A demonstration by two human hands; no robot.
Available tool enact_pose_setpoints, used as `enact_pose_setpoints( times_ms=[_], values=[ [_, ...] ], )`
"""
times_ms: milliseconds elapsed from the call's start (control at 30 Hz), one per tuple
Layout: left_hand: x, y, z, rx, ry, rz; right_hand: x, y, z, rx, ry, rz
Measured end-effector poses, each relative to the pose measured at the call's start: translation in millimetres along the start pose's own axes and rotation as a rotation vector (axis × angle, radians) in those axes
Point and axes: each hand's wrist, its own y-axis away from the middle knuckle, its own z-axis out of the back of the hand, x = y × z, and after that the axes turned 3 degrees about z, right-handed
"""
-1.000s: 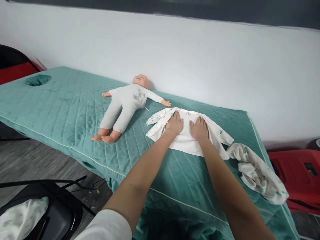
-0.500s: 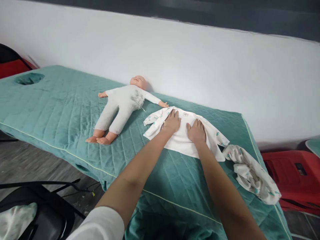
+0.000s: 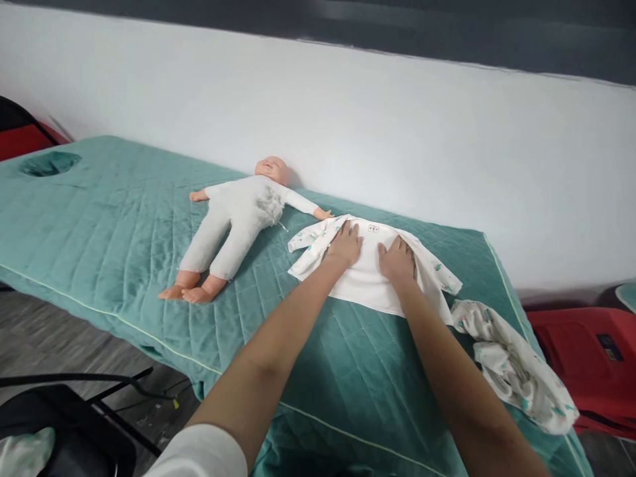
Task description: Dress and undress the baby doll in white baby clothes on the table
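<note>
A small white baby shirt [image 3: 370,281] lies spread on the green quilted bed cover, its front opened out to both sides and its patterned sleeves lying left and right. Flat on the left part of the shirt rests my left hand [image 3: 346,245], fingers stretched out. My right hand [image 3: 399,260] lies on the right part, thumb apart, its fingertips partly covered by the open front panel. Left of the shirt a baby doll [image 3: 238,209] with a pale cloth body is on its back, one outstretched hand close to the left sleeve.
A crumpled patterned cloth [image 3: 517,368] lies at the bed's right edge. The green bed [image 3: 124,218] runs along a white wall and has a face hole [image 3: 50,163] at its far left. A red chair [image 3: 586,351] stands at the right, a black chair [image 3: 64,424] at the lower left.
The view has shifted slightly, so the things sit a little lower. My right hand has slid slightly outward under the right front panel; my left hand stays on the shirt.
</note>
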Motion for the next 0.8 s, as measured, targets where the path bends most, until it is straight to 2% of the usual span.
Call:
enact_pose_setpoints(
  times_ms=[167,400,533,667,800],
  values=[
    [-0.8,0.5,-3.2,0.022,0.034,0.026,-4.9,-0.5,-13.3,-0.019,0.037,0.046],
    [-11.8,18.3,-0.1,0.026,0.000,0.109,-2.4,3.7,-6.9,0.052,0.058,0.038],
    [-14.7,35.9,-1.8,-0.004,-0.022,0.137,-3.1,15.7,-4.3,0.085,0.078,0.051],
    [-13.0,59.1,-3.5,-0.044,-0.042,0.107,-6.4,33.3,-2.6,0.080,0.089,0.087],
    [-8.1,89.7,-2.6,-0.052,-0.074,0.035,-13.0,54.5,1.5,0.076,0.144,0.199]
  ],
)
